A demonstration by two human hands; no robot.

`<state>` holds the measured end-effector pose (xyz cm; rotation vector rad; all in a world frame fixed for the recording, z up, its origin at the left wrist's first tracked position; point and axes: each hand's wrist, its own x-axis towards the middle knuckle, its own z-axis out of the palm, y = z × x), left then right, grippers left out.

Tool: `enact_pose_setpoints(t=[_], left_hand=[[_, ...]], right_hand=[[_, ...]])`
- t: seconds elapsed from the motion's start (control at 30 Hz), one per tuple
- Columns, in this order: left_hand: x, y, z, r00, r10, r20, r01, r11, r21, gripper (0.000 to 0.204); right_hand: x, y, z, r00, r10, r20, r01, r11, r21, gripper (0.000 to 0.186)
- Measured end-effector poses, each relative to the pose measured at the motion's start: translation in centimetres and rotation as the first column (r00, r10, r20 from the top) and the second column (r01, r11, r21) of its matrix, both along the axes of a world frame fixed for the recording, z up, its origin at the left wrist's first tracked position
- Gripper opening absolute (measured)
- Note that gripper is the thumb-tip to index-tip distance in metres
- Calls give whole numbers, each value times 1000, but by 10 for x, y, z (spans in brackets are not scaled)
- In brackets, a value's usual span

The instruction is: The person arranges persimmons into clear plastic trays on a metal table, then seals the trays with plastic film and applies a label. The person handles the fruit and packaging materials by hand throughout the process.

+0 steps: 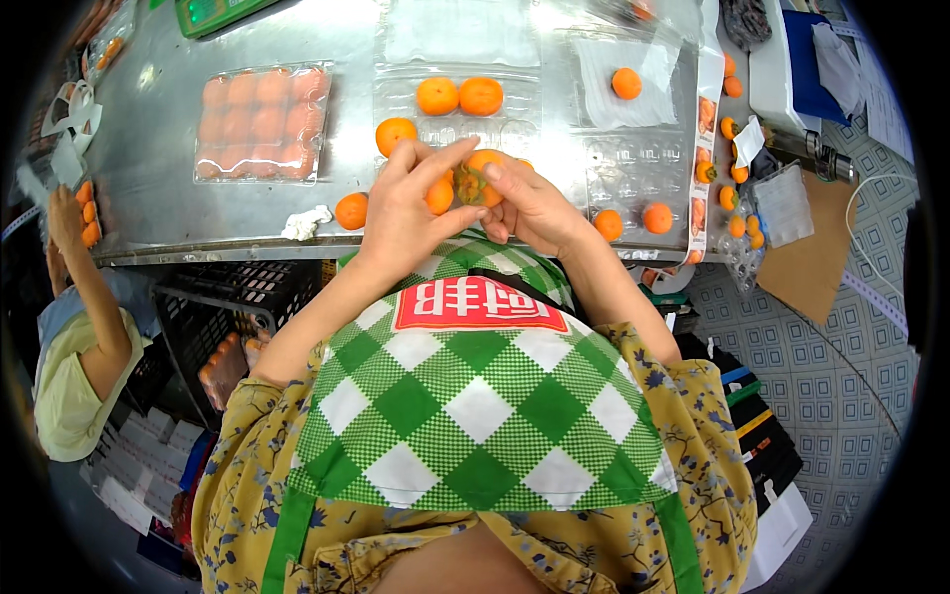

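Observation:
At the table's near edge, my left hand [404,196] and my right hand [534,203] meet around one orange persimmon [483,160] with its greenish leafy end showing. The left thumb and index finger reach to opposite sides of it; the right thumb and fingers close on its right side. Behind the hands lies a clear plastic tray [515,132]. Two persimmons [459,96] sit side by side at its far part, another persimmon [396,136] at its left. A loose persimmon [351,211] is left of my left hand. More orange fruit is partly hidden behind my fingers.
A packed clear clamshell [262,124] stands left on the metal table [148,129], near a crumpled white wad [308,223]. Right is another clear tray [633,168] with several persimmons around. A green scale [213,12] is far left. A co-worker's hand [65,220] works at the left edge.

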<state>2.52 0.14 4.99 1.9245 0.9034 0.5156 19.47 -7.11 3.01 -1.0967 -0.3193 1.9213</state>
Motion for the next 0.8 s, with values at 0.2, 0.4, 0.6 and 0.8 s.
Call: enact_pose_setpoints(t=[0.2,0.4,0.6,0.8], left_hand=[[-6,0,-2,999,9,33,-4,992,-123,55],[-6,-1,3,999,19,51,-14,995,-98,54],[-3,-2,8,997,32,75,-31,999,-9,51],[-6,0,3,995,14,96,-14,1000,2,51]], right_hand=[[1,-3,5,988,119,97,-135,976,172,55],[4,-2,14,995,74,-69,-68,994,83,51],[3,2,8,995,95,-1,-95,991,91,52],[3,1,14,993,119,11,-120,986,119,55]])
